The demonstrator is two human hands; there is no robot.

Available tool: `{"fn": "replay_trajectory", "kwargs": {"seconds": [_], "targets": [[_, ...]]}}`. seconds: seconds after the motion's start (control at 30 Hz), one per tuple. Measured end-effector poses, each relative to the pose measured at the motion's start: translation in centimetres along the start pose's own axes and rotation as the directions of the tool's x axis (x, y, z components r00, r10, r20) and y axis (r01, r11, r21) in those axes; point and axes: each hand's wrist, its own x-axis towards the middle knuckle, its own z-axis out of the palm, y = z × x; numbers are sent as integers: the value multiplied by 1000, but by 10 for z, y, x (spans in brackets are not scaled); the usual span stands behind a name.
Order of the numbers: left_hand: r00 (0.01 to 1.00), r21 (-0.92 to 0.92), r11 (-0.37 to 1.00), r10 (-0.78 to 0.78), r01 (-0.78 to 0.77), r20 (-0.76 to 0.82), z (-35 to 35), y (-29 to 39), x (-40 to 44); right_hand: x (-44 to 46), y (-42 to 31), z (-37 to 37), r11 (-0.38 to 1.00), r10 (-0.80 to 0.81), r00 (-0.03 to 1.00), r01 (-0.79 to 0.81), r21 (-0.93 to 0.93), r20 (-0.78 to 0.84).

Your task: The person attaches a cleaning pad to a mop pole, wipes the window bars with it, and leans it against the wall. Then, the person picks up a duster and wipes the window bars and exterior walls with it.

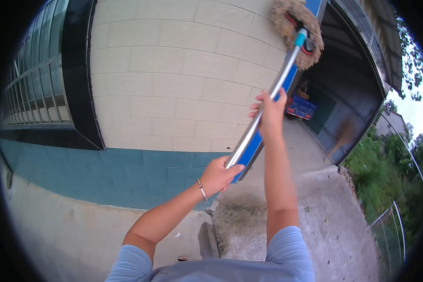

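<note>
I hold a mop with a silver pole [254, 126] that slants up to the right. Its fluffy brown head [308, 60] is raised at the upper right, against or close to the wall's edge by a blue strip; contact cannot be made out. My left hand [217, 176], with a bracelet at the wrist, is closed around the pole's lower end. Higher up, my right hand [271, 115] grips the middle of the pole, some of its fingers showing on the left side. A teal collar [301, 37] joins pole and head.
A cream block wall [174, 80] with a teal lower band [141, 171] stands ahead. On the left is a barred window [35, 94]. The open shed at right holds a blue vehicle [301, 107] and a blurred broom-like shape [345, 134]. A concrete step edge [215, 237] crosses the ground.
</note>
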Motion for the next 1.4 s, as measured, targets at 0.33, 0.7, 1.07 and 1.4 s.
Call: {"fn": "replay_trajectory", "kwargs": {"seconds": [0.33, 0.7, 1.07, 1.4], "targets": [[963, 77, 967, -231, 243, -138, -86, -131, -103, -119, 125, 27, 962, 270, 958, -273, 19, 98], [685, 110, 804, -417, 585, -597, -158, -158, -340, -345, 190, 117, 727, 584, 753, -651, 216, 303], [338, 347, 245, 82, 905, -938, -141, -159, -467, -464, 204, 183, 407, 741, 231, -902, -147, 631], [486, 414, 426, -72, 805, -871, -114, -189, -406, -407, 207, 105, 428, 783, 314, -898, -101, 537]]}}
